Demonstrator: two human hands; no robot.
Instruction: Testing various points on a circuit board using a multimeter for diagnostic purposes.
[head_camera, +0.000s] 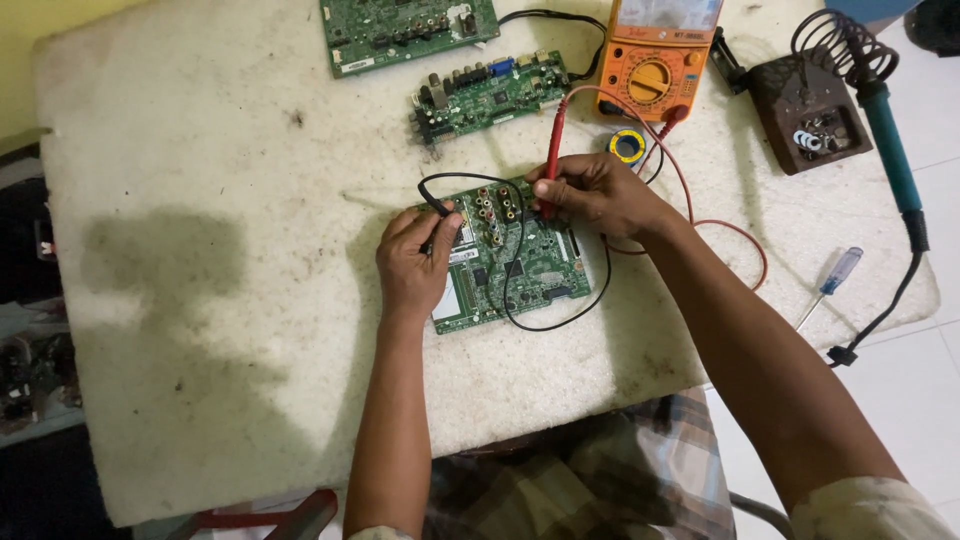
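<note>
We see the left hand (415, 262) pinch the black probe (437, 212) and the right hand (590, 190) close its grip on the red probe (553, 160), both tips pressed onto the green circuit board (520, 265) lying mid-bench, steadying contact, the orange multimeter (655, 60) beyond.

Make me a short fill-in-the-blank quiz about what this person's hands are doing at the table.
1. The right hand holds the ___ probe on the circuit board.
2. The left hand holds the ___ probe.
3. Both leads run to the ___ multimeter.
4. A screwdriver with a ___ handle lies near the table's right edge.

Missing words: red; black; orange; blue
</note>
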